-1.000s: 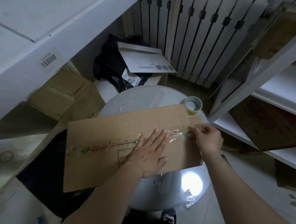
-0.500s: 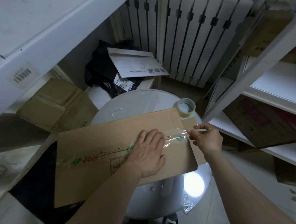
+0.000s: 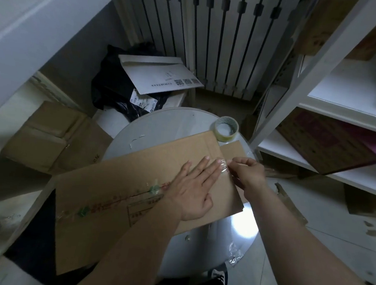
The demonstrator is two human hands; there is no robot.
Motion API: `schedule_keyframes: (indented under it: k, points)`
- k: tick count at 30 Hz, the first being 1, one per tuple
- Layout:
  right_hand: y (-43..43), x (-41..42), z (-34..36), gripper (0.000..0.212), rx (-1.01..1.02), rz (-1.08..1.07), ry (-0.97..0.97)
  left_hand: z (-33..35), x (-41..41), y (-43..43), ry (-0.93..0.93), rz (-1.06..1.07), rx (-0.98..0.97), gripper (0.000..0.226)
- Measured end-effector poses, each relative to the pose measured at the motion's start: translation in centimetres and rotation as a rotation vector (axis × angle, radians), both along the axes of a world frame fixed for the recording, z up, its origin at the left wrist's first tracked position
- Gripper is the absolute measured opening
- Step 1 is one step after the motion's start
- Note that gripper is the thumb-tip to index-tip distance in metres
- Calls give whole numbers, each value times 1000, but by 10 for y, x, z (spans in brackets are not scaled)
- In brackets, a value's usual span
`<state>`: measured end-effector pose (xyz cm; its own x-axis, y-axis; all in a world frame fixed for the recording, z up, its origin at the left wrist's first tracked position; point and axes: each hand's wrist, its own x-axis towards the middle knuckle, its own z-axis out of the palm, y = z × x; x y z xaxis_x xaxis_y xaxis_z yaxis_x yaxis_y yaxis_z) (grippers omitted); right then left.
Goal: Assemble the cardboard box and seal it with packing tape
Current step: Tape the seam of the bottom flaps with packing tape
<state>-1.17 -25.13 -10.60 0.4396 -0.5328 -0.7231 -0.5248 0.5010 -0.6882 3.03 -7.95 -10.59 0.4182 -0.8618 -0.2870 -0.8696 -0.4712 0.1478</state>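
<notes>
Left grip point(image 3: 192, 187) spread flat, pressing flattened box point(image 3: 117, 182) onto desk point(image 3: 172, 123); right grip point(image 3: 250, 173) pinching old tape point(image 3: 223, 167) at box's 2 o'clock. Tape risking snapping, tearing cardboard skin.

Flattened brown cardboard box point(image 3: 116, 204) lying under the flat left hand point(image 3: 193, 189), clear tape strip point(image 3: 223, 167) pinched at the right hand point(image 3: 249, 174) fingertips, packing tape roll point(image 3: 225, 129) lying flat just beyond that hand

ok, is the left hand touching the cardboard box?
Touching. Head view: the left hand lies flat, palm and straight fingers pressed on the cardboard box.
</notes>
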Motion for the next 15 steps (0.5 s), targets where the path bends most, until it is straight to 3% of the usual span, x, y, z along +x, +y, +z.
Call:
schedule_keyframes:
  k: [4,8,15]
  points:
    - [6,3,-10,9,60,-50,22,-4,-2,-1,-11,10,-15,77]
    - [7,6,-12,25,104,35,125,-7,-5,-2,-4,12,-12,77]
    - [1,16,-12,24,67,127,210,-5,-5,-4,13,16,-8,79]
